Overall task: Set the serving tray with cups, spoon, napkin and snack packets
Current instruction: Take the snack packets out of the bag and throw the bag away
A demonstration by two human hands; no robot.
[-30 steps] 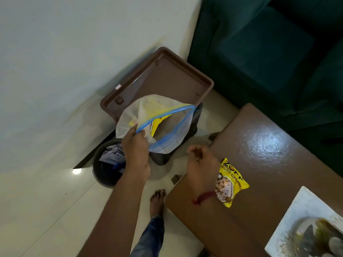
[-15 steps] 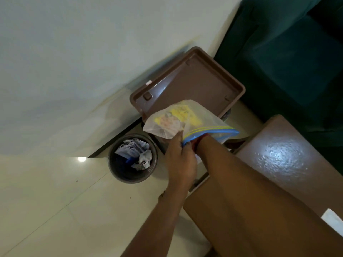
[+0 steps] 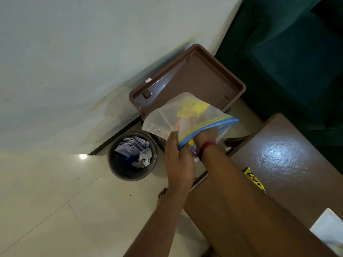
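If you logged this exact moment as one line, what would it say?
left hand: holds zip bag mouth | right hand: inside bag | packet: on table | tray: bare

yellow snack packet on the table, partial letters "ZO"

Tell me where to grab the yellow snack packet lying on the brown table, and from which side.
Pinch the yellow snack packet by its crimped end seam that shows beyond the right forearm, coming from above on the table's open side. It appears to lie flat, so its thin edge is likely easier for fingers to lift. The forearm hides the rest.
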